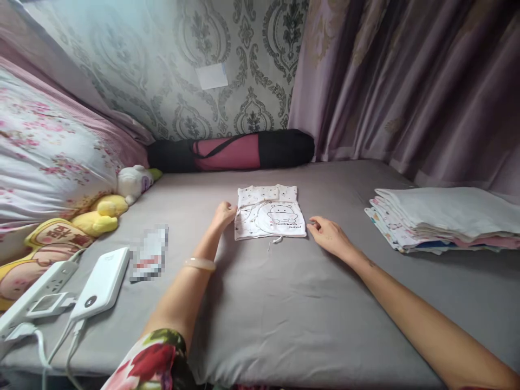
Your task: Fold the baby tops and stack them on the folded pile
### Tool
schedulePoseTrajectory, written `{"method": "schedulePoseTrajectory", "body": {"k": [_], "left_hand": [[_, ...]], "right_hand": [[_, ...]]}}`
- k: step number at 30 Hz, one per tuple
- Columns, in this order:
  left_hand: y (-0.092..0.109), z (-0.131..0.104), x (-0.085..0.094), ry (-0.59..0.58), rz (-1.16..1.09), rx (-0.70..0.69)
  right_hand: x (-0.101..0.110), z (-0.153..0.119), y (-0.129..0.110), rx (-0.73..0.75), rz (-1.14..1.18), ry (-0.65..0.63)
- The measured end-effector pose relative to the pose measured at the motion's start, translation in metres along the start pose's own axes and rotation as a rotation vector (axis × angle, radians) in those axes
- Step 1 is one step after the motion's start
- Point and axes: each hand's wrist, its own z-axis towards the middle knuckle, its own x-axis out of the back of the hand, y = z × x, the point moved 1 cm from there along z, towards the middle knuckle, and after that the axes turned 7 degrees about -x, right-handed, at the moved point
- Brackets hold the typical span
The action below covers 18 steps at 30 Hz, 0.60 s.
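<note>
A small white garment (270, 212), folded into a rough rectangle, lies on the grey sheet (260, 314). It has a printed animal face on its right part, small dark specks elsewhere and a white tie string hanging from its near edge. At its left edge is my left hand (225, 214), its fingers bent together against the cloth; whether they pinch it is hidden. My right hand (330, 235) rests just beyond the garment's right edge, thumb and fingers a little apart, holding nothing.
Folded cloths (442, 216) are stacked at the right. A white power bank (101, 284), a power strip (40, 292) with cables and a blurred packet (150, 253) lie at the left, near plush toys (97, 216). A black and pink bag (231, 151) lies along the back.
</note>
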Motion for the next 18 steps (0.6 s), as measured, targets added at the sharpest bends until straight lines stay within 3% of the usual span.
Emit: {"method": "schedulePoseTrajectory", "body": {"k": [5,10,13,18], "left_hand": [[0.005,-0.044,0.006,-0.135,-0.022,0.044],[0.008,-0.08,0.011,-0.226,-0.248,-0.093],[0.005,-0.087,0.01,-0.248,-0.399,-0.229],[0.002,-0.087,0.009,-0.233,-0.291,-0.313]], "right_hand": [[-0.002,0.0,-0.02,-0.062,0.115,-0.073],[-0.005,-0.008,-0.023,0.05,0.209,-0.14],[-0.008,-0.011,-0.019,0.171,0.169,-0.105],[-0.012,-0.01,-0.018,0.252,-0.054,0.024]]}}
